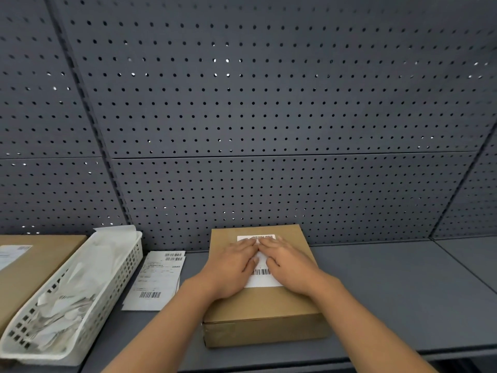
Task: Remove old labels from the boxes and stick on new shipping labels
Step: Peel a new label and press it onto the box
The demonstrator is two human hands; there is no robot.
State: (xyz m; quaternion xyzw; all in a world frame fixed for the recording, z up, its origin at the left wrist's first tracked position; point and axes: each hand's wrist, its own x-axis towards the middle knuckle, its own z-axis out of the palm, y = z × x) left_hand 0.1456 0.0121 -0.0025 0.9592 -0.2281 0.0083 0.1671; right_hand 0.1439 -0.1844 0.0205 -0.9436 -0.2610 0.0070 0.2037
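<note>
Two cardboard boxes are in view. The nearer box (263,305) lies flat on the grey shelf (390,286), roughly in the middle, its far edge against the perforated back panel (242,117). One white shipping label (262,281) lies on its top face, towards the far end, and shows two barcodes, one at its far edge and one lower down between the wrists. Both of the person's hands lie on this label. The left hand (231,267) and the right hand (289,265) are laid palm down with fingers straight and close together, pressing the paper flat. Their fingertips meet near the label's far edge, and neither hand grips anything. The second box (35,278) sits at the far left, cut off by the frame, and carries one pale label (13,254) on its top. Between the two boxes are two things. One white slotted basket (118,281) lies at an angle just beside the left box, filled with crumpled white paper scraps (67,305) too jumbled to count. To the basket's right is a small pile of loose printed labels (156,281) lying flat on the shelf. At least two sheets show, the lower one peeking out at the far end.
</note>
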